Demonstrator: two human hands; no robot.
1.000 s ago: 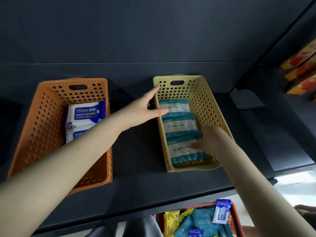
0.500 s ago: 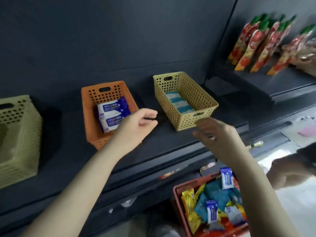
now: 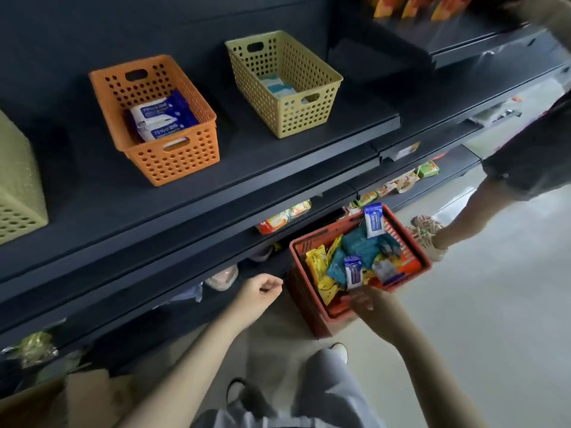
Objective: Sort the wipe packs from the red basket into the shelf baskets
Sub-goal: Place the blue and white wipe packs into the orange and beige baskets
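Note:
The red basket [image 3: 411, 267] stands on the floor at lower right, holding several yellow, teal and blue-white wipe packs. My right hand [image 3: 367, 304] hovers at its near rim, blurred, fingers spread over the packs and holding nothing. My left hand [image 3: 259, 293] hangs loosely curled and empty, left of the red basket, in front of the lower shelf edge. On the shelf above, the orange basket [image 3: 173, 159] holds blue-white alcohol wipe packs [image 3: 160, 118]. The yellow basket [image 3: 306, 109] to its right holds teal packs [image 3: 279, 86].
A green basket [image 3: 18, 193] sits at the far left of the shelf. Snack packets line the lower shelves. Another person's legs and sandalled feet [image 3: 428, 233] stand just right of the red basket. My own legs and shoes are below.
Both hands have dropped from the shelf baskets to the red basket's level. My right hand left the yellow basket and now reaches over the red one. The view has tilted downward.

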